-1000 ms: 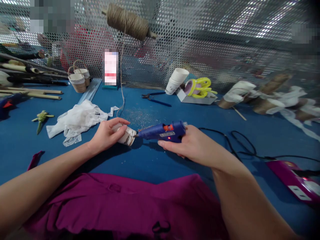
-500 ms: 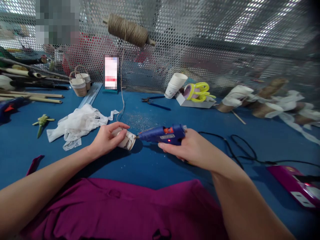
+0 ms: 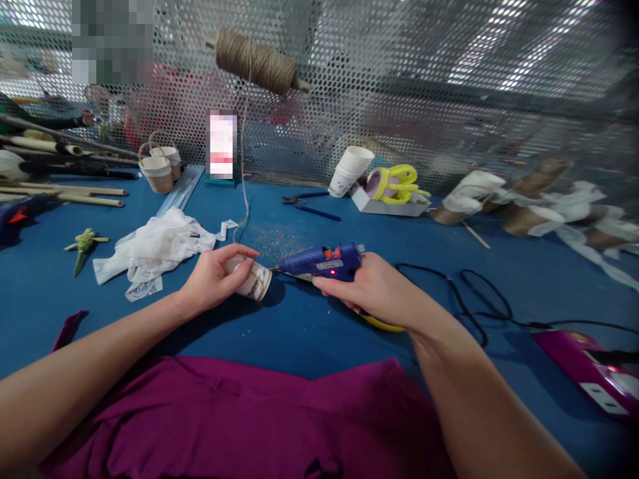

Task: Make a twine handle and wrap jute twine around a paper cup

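Tipped on its side on the blue table, a patterned paper cup (image 3: 257,282) is gripped by my left hand (image 3: 218,276). My right hand (image 3: 367,283) is wrapped round the handle of a blue hot glue gun (image 3: 319,260), whose small light glows red. The gun's nozzle points left and is at the rim end of the cup; whether it touches cannot be made out. A strand of twine (image 3: 244,179) hangs from the spool (image 3: 254,61) and runs down behind my left hand.
White lace (image 3: 162,246) lies left of the cup. Pliers (image 3: 312,205), stacked paper cups (image 3: 351,171) and yellow-handled scissors (image 3: 399,183) in a box are behind. A cord runs right to a purple power strip (image 3: 589,372). Two small buckets (image 3: 157,174) stand back left.
My right hand and the glue gun have shifted slightly left and up, with the gun's angle a little changed. A yellow handle shows more beneath my right wrist. My left hand and the cup stay put.
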Motion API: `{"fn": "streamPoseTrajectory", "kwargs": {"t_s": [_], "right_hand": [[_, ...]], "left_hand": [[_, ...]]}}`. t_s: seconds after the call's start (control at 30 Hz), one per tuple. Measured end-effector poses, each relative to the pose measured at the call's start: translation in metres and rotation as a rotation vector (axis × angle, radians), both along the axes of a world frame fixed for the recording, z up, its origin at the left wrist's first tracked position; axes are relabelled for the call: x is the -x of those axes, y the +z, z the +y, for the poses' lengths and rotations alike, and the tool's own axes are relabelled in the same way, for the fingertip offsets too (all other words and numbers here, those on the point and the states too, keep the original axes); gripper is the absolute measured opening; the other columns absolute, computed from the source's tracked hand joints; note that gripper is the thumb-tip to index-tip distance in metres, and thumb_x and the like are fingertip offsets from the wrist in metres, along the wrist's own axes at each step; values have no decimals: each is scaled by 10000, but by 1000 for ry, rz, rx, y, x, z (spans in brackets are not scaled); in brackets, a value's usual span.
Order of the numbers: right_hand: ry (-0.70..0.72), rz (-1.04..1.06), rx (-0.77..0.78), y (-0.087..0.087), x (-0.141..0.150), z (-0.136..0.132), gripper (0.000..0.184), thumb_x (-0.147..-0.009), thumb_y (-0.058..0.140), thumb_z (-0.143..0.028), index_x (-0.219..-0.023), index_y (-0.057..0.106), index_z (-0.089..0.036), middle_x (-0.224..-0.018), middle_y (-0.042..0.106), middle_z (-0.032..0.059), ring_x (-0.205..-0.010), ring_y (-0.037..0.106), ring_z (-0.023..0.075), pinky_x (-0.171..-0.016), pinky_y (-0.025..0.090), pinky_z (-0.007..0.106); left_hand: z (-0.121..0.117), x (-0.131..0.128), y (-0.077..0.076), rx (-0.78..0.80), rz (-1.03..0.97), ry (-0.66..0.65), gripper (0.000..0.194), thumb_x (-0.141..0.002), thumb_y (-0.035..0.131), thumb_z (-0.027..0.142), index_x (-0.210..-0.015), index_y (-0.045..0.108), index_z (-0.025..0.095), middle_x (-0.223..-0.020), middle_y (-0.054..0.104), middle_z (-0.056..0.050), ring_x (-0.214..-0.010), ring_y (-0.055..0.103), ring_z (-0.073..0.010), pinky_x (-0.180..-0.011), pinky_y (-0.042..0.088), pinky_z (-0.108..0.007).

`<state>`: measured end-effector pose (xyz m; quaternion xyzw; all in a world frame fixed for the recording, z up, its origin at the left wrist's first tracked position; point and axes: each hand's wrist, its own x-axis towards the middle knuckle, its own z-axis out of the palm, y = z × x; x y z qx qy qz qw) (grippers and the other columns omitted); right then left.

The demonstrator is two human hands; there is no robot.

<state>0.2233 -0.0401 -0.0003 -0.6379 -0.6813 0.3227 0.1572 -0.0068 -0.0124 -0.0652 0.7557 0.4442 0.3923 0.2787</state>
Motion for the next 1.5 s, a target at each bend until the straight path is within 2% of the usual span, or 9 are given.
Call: {"fn": "streamPoseTrajectory", "kwargs": {"t_s": [0.27, 0.43, 0.53, 0.77, 0.93, 1.1, 1.23, 1.37, 1.5], "right_hand": [[32, 181, 34, -1, -4, 3, 299, -699, 613, -429, -567, 543, -170, -373, 466, -43, -369, 441, 84, -402, 361, 215], [-217, 449, -80, -15, -23, 25, 235, -650, 659, -378, -679, 551, -172, -577, 592, -10, -464, 512, 93, -470, 428, 221], [-432, 208, -215, -30, -38, 44, 239, -728, 580, -396, -687, 569, -161, -625, 623, 29, -497, 529, 102, -499, 430, 222], [-516, -91, -204, -42, -48, 65, 346, -751, 527, -456, -555, 533, -170, -457, 568, 49, -455, 545, 160, -516, 406, 275], [-570, -254, -311, -36, -45, 64, 284, -692, 606, -410, -759, 602, -134, -830, 651, 188, -922, 563, 339, -743, 401, 410], [-329, -157, -374, -24, -14, 45, 344, -816, 479, -439, -869, 665, -155, -1044, 631, 130, -1035, 527, 249, -879, 371, 360], [229, 555, 57, -29, 29, 19, 616, -850, 231, -619, -989, 671, -211, -1083, 642, 67, -1021, 562, 192, -903, 397, 358], [263, 929, 330, -35, 52, 4, 581, -802, 354, -638, -1034, 653, -197, -1020, 659, 73, -1026, 560, 190, -900, 411, 361], [167, 1073, 306, -30, 54, 1, 297, -676, 679, -426, -889, 692, -219, -1008, 644, 26, -900, 582, 136, -836, 441, 284]], "left_hand": [[1, 0, -1, 34, -19, 10, 242, -780, 498, 268, -894, 646, 114, -634, 637, -19, -486, 498, -81, -450, 380, -174], [2, 0, -1, 13, -10, 13, 242, -786, 497, 284, -892, 648, 127, -656, 643, -21, -524, 521, -95, -485, 401, -188], [2, 0, -2, 20, -27, 10, 239, -788, 500, 283, -904, 646, 134, -652, 635, -16, -519, 507, -92, -476, 391, -186], [0, 0, -3, 52, -110, 1, 217, -788, 512, 265, -923, 623, 137, -619, 591, 1, -502, 476, -81, -465, 381, -176], [-6, -1, 2, -56, -128, 4, 216, -795, 520, 258, -967, 588, 147, -592, 570, 18, -475, 465, -76, -446, 376, -172], [-19, -5, 11, -256, -41, -71, 264, -780, 538, 209, -1039, 549, 157, -645, 626, 12, -465, 513, -72, -450, 408, -164], [-30, -8, 16, -427, 15, -284, 204, -782, 527, 172, -986, 526, 180, -787, 688, -33, -641, 634, -112, -595, 488, -192], [-33, -11, 17, -564, 78, -407, 117, -792, 506, 167, -906, 516, 186, -643, 666, -21, -553, 613, -127, -540, 482, -221], [-34, -13, 19, -555, 75, -434, 113, -799, 482, 163, -908, 506, 187, -670, 674, -27, -539, 606, -126, -519, 476, -228]]}}
